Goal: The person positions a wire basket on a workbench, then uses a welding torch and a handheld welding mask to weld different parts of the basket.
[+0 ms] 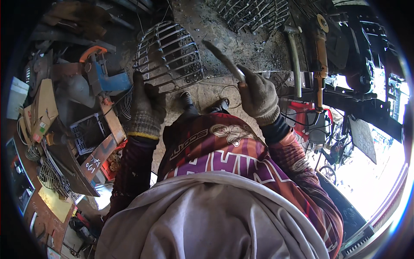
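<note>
My gloved left hand (146, 105) grips the near end of a rounded wire rack (158, 41) made of welded metal rods. The rack is tilted up at the edge of a dark, dirty workbench (241, 58). In my gloved right hand (259, 97) is a long, narrow file-like tool (222, 56), held by its handle. Its dark tip points up and left toward the rack, with a gap between the two. I cannot make out the tool's exact kind.
More metal rod racks (254, 13) lie at the back of the bench. A hammer (294, 60) and an orange angle grinder (321, 56) rest at its right. A blue vise (108, 77) stands on the left, near a plastic crate (86, 131) and cardboard (45, 105).
</note>
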Tool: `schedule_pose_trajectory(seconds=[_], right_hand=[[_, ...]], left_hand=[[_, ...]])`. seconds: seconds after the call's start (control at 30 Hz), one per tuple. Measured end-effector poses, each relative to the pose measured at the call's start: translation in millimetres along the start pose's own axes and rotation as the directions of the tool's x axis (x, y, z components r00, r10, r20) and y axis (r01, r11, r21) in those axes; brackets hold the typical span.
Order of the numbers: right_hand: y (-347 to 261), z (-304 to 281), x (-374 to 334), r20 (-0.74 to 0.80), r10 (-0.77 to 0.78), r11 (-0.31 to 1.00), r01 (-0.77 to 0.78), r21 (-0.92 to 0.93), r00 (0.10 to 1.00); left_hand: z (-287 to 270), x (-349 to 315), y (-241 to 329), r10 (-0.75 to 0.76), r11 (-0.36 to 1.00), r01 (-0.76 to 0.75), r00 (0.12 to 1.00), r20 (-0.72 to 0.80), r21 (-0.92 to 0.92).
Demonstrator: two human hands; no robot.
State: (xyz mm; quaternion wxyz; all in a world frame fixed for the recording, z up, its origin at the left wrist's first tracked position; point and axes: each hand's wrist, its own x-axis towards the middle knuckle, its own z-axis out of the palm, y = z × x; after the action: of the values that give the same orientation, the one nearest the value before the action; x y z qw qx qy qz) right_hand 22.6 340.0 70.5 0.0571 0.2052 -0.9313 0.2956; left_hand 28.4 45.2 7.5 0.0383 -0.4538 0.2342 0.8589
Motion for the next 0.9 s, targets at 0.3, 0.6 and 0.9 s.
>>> schedule_pose_trajectory(seconds=[0.3,0.6,0.9], right_hand=[[-1,14,2,0.012,-0.145,0.989,0.144,0.04,0.989],[-7,12,7,0.005,-0.196,0.98,0.196,0.035,0.981],[-4,19,3,0.046,-0.076,0.997,0.076,-0.004,0.996]], left_hand=[[1,7,14,0.127,0.99,-0.117,0.982,-0.139,0.075],[16,-10,19,0.188,0.975,-0.172,0.976,-0.113,0.138],[18,-9,21,0.179,0.98,-0.161,0.97,-0.165,0.115]])
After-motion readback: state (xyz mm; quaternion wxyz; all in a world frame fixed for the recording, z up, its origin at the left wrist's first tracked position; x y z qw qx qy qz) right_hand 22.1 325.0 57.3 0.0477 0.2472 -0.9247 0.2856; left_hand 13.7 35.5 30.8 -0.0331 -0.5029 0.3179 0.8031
